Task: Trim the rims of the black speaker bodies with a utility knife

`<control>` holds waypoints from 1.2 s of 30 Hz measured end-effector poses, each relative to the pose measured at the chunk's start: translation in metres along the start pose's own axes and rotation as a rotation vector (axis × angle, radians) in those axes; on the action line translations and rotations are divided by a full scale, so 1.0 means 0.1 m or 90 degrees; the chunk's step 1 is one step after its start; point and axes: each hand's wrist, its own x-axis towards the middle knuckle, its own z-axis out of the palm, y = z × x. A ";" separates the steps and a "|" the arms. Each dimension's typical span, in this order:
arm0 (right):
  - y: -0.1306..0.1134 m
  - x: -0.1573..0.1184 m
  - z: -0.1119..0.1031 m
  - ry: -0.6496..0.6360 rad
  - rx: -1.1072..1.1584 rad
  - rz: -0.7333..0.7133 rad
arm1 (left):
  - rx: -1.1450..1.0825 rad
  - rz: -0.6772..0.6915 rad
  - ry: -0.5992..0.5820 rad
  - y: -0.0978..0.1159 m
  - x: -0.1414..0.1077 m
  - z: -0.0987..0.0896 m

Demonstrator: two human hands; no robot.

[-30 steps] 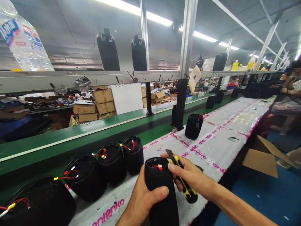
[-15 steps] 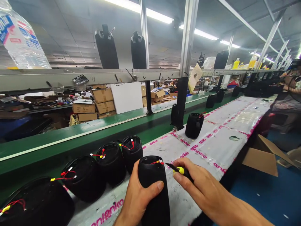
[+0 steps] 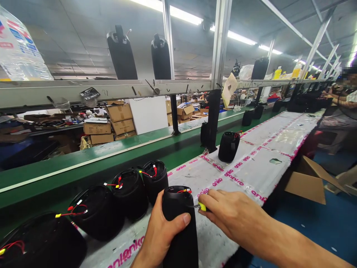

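Sheeting [image 3: 253, 173]: pink "anko" is printed repeatedly, lower centre to right
Left hand [image 3: 160, 232]: clamped around black cylinder [image 3: 182, 242]
Right hand [image 3: 232, 212]: closed on yellow knife [image 3: 202, 206]

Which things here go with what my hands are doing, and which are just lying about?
Part of the work:
- black unit, in your left hand
- cutter, in your right hand
- probably the row of wired units on your left

Seemingly just lying about:
- bottle on the shelf
- open carton, right
- stacked boxes, behind
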 end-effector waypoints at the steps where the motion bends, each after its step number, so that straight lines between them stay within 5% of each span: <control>1: 0.01 0.00 0.01 0.004 0.001 -0.002 | -0.005 -0.003 -0.002 0.01 0.00 0.00; 21: 0.05 -0.03 0.04 -0.065 -0.157 -0.045 | 0.037 0.010 -0.046 0.05 -0.02 -0.01; 28: 0.01 -0.02 -0.03 -0.088 -0.187 -0.048 | 0.096 0.022 -0.001 0.06 -0.03 0.04; 33: 0.01 -0.02 -0.12 -0.123 -0.202 -0.051 | 0.175 0.022 0.098 0.07 -0.04 0.09; 36: 0.01 -0.01 -0.13 -0.110 -0.211 -0.058 | 0.174 0.021 0.059 0.07 -0.04 0.07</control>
